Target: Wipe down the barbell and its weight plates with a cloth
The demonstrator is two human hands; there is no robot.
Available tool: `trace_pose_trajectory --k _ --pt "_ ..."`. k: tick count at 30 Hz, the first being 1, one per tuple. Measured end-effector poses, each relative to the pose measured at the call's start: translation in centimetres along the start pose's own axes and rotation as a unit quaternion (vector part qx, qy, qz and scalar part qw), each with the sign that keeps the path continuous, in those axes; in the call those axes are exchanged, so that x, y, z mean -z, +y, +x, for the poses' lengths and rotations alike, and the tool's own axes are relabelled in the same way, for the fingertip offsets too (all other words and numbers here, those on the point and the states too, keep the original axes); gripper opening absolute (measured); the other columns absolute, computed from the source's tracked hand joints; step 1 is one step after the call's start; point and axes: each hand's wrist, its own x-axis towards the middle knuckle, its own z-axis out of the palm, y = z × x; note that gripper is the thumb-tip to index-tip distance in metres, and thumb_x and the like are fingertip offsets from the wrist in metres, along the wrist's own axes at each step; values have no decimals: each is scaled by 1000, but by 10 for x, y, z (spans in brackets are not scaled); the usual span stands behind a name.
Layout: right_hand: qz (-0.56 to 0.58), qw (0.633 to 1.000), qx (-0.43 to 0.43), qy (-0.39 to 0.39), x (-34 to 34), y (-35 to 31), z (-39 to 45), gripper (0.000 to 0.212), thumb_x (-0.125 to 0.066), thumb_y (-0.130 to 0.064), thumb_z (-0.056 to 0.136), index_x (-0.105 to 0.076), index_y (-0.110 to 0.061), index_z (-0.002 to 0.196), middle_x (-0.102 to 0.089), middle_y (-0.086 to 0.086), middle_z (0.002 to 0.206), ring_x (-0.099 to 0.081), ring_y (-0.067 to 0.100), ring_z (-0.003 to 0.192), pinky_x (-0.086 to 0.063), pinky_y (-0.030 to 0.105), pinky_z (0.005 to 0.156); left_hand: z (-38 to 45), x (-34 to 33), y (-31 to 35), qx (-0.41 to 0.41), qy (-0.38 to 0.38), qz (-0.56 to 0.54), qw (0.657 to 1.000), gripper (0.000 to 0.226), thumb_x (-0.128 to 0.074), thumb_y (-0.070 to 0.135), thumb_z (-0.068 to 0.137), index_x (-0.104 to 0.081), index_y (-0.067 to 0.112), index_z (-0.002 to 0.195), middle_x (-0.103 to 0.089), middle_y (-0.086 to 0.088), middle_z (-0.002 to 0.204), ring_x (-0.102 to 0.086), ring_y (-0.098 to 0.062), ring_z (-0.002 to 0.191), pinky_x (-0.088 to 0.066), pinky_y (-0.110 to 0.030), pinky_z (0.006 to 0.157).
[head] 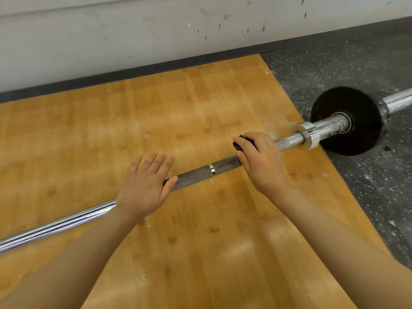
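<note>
A steel barbell runs from the lower left up to the right, with a knurled grey stretch in the middle and a chalk-marked sleeve. One black weight plate sits on the sleeve behind a chrome collar. My right hand grips a black cloth wrapped round the shaft, just left of the collar. My left hand lies flat on the shaft with straight fingers, its thumb on the knurling.
The bar lies over a wooden lifting platform. Speckled black rubber flooring dusted with chalk lies to the right. A scuffed white wall with a dark baseboard runs along the back.
</note>
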Motion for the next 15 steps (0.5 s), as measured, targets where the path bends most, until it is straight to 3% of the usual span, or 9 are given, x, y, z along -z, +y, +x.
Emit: trace_pose_trajectory --k 6,12,15 --pt "9 999 50 9 -25 -23 6 31 -51 -24 95 -68 -4 112 -63 16 107 -58 32 98 -47 43 82 20 3 -11 5 18 4 1000 83 9 58 95 -41 18 147 -46 -9 147 -35 -26 141 -16 -45 117" --pt "-15 995 96 -33 -64 -41 9 37 -47 -31 98 -65 -11 123 -63 14 123 -57 30 121 -38 47 107 40 2 -26 14 26 10 1000 80 7 58 91 -34 23 150 -41 -2 151 -25 -20 146 -9 -39 119" --pt "-33 995 88 -16 -71 -30 11 38 -47 -31 97 -62 -14 128 -61 14 127 -54 29 124 -33 49 110 47 2 -31 13 28 1 1000 82 8 60 90 -33 24 150 -40 -1 152 -23 -18 147 -9 -38 119"
